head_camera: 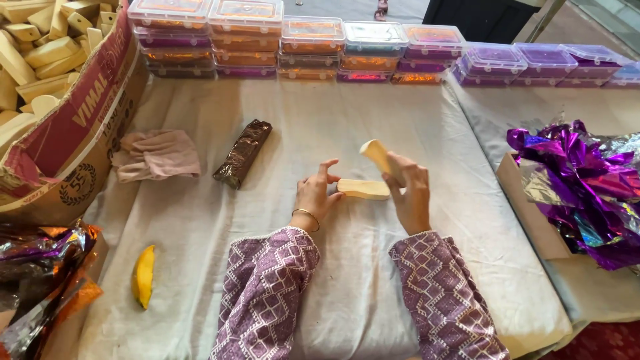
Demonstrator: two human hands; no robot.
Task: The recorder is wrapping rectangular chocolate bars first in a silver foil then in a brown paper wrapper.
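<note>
My right hand (408, 193) grips a pale wooden wedge (377, 155), holding it up at a tilt above the cloth-covered table (347, 280). A second pale wooden wedge (364, 189) lies flat on the cloth between my hands. My left hand (316, 193) rests beside it with fingers spread, its fingertips touching the wedge's left end. A gold bangle circles the left wrist. Both arms wear purple patterned sleeves.
A dark brown foil-wrapped piece (243, 153) and a pink cloth (157, 155) lie to the left. A cardboard box (73, 143) holds several wooden wedges. Stacked lidded plastic boxes (312, 48) line the far edge. Purple foil sheets (580, 180) sit right; a yellow wedge (144, 276) lies near left.
</note>
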